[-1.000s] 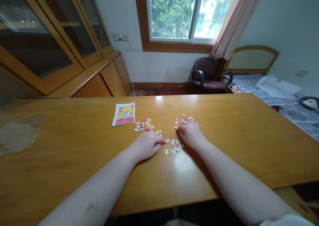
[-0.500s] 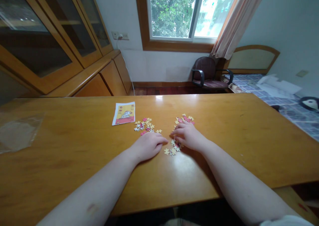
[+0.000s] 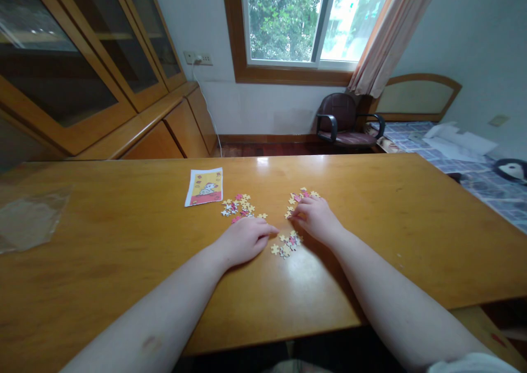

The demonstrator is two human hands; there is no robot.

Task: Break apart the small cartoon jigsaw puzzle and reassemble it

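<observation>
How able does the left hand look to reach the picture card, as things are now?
Probably yes. The picture card lies uncovered beyond the left hand, slightly to its left. The loose puzzle pieces nearby lie low, so the hand could likely pass over or beside them.

Puzzle pieces (image 3: 292, 241): small, knobbed, loose, gathered in three clusters on a polished wooden tabletop (image 3: 123, 197).
Left cluster (image 3: 234, 206): yellow, white and pink, closely bunched, near side partly hidden.
Right cluster (image 3: 297, 198): yellow and pink, far side, partly covered.
Near cluster (image 3: 286, 247): pale yellow and white, touched with pink, between the other two, closest to the front edge.
</observation>
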